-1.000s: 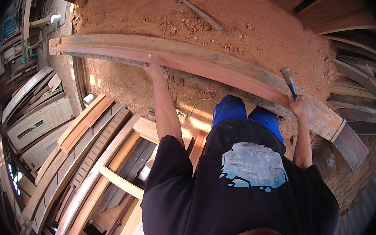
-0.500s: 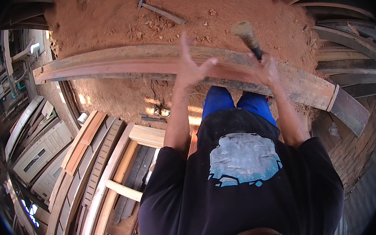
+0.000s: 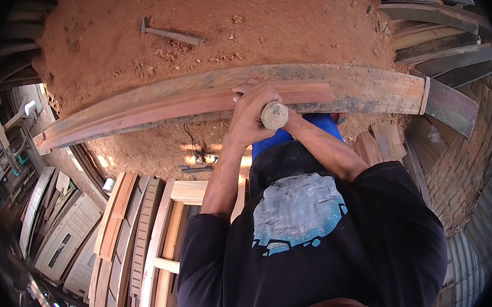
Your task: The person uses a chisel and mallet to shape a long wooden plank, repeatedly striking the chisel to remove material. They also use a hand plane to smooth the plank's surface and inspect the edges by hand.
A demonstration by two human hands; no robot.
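Note:
A long reddish-brown wooden plank lies across the sawdust-covered ground in front of me. Both hands meet at its middle around a tool with a round wooden handle, probably a chisel, whose butt end points up at the camera. My left hand wraps the handle from the left, fingers reaching over the plank. My right hand grips it from the right and is mostly hidden behind the handle. The tool's blade is out of sight below my hands.
A hammer lies on the red sawdust beyond the plank. Wooden door frames and panels are stacked at lower left. More planks are piled at upper right, beside a brick surface.
My left hand slid right along the plank and joined my right hand. The right hand brought the tool from the plank's right end to its middle, and both now grip it.

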